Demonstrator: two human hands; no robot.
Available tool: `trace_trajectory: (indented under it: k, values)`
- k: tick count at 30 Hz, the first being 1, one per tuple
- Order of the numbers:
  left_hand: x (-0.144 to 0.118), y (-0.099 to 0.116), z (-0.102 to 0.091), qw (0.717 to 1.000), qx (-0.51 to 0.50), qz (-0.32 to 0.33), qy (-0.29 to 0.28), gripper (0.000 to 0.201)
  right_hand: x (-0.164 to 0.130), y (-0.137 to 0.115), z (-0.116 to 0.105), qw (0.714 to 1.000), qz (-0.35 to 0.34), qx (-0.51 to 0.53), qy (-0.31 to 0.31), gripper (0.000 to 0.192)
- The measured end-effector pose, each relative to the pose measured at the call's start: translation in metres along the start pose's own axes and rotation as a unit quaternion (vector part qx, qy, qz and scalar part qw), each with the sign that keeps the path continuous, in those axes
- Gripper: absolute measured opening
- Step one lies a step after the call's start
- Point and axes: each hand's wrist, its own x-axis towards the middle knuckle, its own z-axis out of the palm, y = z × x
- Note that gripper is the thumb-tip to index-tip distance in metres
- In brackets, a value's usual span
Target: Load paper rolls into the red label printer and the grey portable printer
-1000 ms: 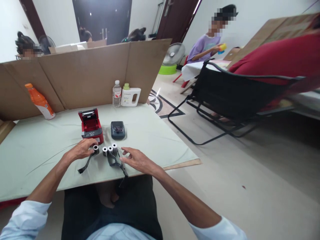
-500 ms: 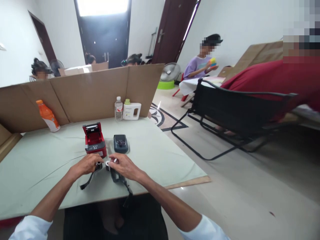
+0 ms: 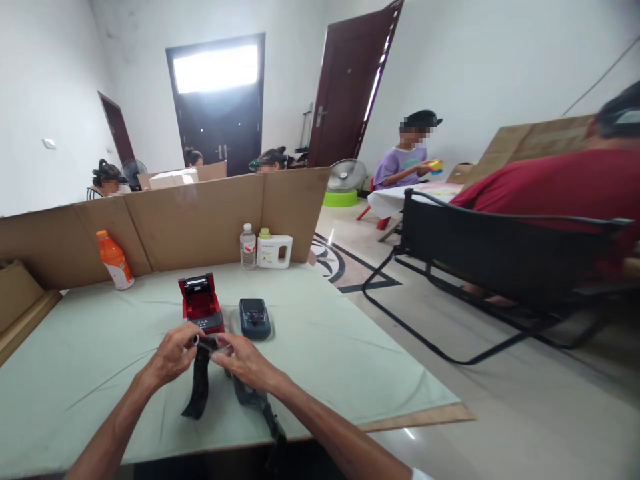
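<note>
Hands meet over the green mat just in front of the red printer: left hand and right hand both pinch a small paper roll between their fingertips, lifted slightly off the mat. A black strip hangs from the roll. A dark device lies just right of the printer; an orange bottle stands well apart by the cardboard screen.

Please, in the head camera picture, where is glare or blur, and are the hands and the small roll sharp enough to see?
Head view: the window over the door is blown out white; the edges bend, wide-angle; the left hand, right hand and small roll are slightly soft.
</note>
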Motion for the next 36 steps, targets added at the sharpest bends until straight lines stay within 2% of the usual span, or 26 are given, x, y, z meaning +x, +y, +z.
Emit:
trace_trajectory:
  k: [3,6,12,17,21,25,30,36]
  values:
    - [0.012,-0.003,-0.013,0.997,-0.023,-0.019,0.068,0.028,0.009,-0.004,0.006,0.996,0.020,0.086,-0.018,0.050]
    - [0.025,-0.016,-0.016,0.992,-0.055,-0.045,0.109,0.028,0.020,-0.010,0.011,0.986,0.062,0.155,-0.017,0.056]
    - [0.043,-0.045,-0.007,0.985,-0.070,-0.067,0.143,0.030,0.040,-0.015,0.016,0.961,0.118,0.248,0.006,0.042]
    - [0.050,-0.067,0.001,0.982,-0.038,-0.091,0.161,0.027,0.050,-0.008,0.022,0.947,0.128,0.289,0.054,0.053]
    - [0.056,-0.079,0.005,0.980,-0.054,-0.108,0.158,0.028,0.054,-0.006,0.025,0.948,0.139,0.280,0.057,0.043]
    - [0.067,-0.081,0.006,0.985,-0.047,-0.100,0.133,0.029,0.053,-0.011,0.024,0.947,0.147,0.279,0.059,0.030]
    - [0.082,-0.083,0.009,0.990,0.008,-0.118,0.079,0.032,0.051,-0.012,0.019,0.951,0.130,0.263,0.100,0.026]
    - [0.091,-0.093,0.011,0.989,0.024,-0.141,0.048,0.028,0.055,-0.007,0.015,0.949,0.126,0.264,0.120,0.026]
